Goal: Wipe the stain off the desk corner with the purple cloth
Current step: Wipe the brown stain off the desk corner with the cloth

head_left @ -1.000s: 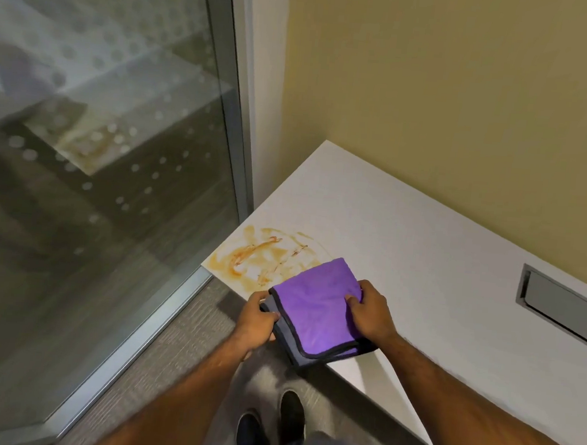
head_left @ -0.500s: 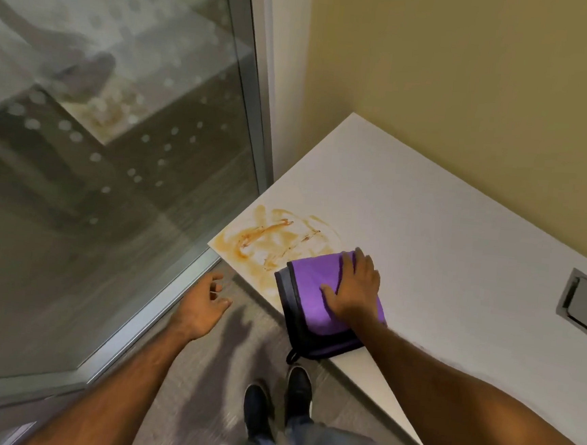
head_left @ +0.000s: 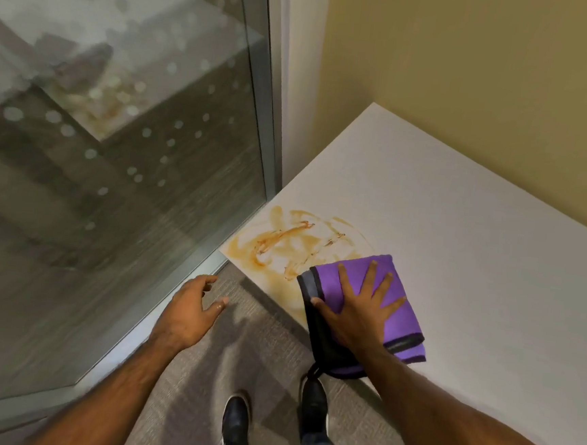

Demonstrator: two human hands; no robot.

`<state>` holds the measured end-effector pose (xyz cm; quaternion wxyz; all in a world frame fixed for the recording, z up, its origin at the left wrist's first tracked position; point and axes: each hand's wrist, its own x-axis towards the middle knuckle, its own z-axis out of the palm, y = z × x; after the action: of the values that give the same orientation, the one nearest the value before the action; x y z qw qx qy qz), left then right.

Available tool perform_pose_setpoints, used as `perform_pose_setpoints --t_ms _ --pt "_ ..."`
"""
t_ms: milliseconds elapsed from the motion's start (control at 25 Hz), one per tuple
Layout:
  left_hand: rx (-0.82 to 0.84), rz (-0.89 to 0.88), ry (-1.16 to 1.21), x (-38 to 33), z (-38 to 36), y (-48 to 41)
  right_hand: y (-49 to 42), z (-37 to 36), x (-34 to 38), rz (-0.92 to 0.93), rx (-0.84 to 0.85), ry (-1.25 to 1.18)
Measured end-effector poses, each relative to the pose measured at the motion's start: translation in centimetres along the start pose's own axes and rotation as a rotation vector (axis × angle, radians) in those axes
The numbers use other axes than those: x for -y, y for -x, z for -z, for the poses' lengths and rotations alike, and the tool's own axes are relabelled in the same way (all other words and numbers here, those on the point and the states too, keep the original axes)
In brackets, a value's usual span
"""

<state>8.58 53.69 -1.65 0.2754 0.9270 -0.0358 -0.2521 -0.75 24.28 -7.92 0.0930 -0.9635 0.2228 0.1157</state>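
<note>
Nearest the camera, the person's dark shoes [head_left: 237, 419] stand on the grey floor [head_left: 200, 374] at the desk's edge. Just above them, the left hand [head_left: 188, 310] hangs free over the floor, fingers loosely spread and holding nothing.

The right hand [head_left: 358, 318] lies flat on the folded purple cloth [head_left: 400, 324], fingers splayed wide and pressing down rather than gripping; one dark-edged fold of the cloth droops over the front edge of the white desk [head_left: 477, 256].

Just beyond the cloth, touching its far-left edge, the orange-brown stain [head_left: 283, 242] smears across the desk corner, running right up to the edge beside the glass partition [head_left: 115, 135] (whose pane mirrors the smear). None of it appears wiped yet.

To do this stroke well, the palm should probably keep even pressure and push the cloth toward the corner in overlapping passes, working from the stain's outer margin inward so the residue is gathered, not spread. The hanging fold would be better tucked up first, lest it drag. Care is needed near the edge, where the cloth could slip off.
</note>
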Motion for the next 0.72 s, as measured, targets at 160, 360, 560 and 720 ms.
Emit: perform_pose_setpoints --t_ms 160,360,560,720 --pt "-0.099 -0.102 0.026 -1.5 2.1 -6.3 1.3 -1.0 -0.7 0.145 -0.061 -0.016" --pt "-0.052 -0.225 -0.106 -2.0 3.5 -10.4 2.6 -1.7 -2.6 0.135 -0.109 -0.032" --pt "-0.047 -0.414 -0.405 1.0 3.6 -9.1 -0.2 -1.2 2.0 -0.047 -0.085 -0.059" --pt "0.001 -0.381 -0.461 3.7 2.9 -7.4 3.0 -1.7 -0.8 0.202 -0.088 -0.048"
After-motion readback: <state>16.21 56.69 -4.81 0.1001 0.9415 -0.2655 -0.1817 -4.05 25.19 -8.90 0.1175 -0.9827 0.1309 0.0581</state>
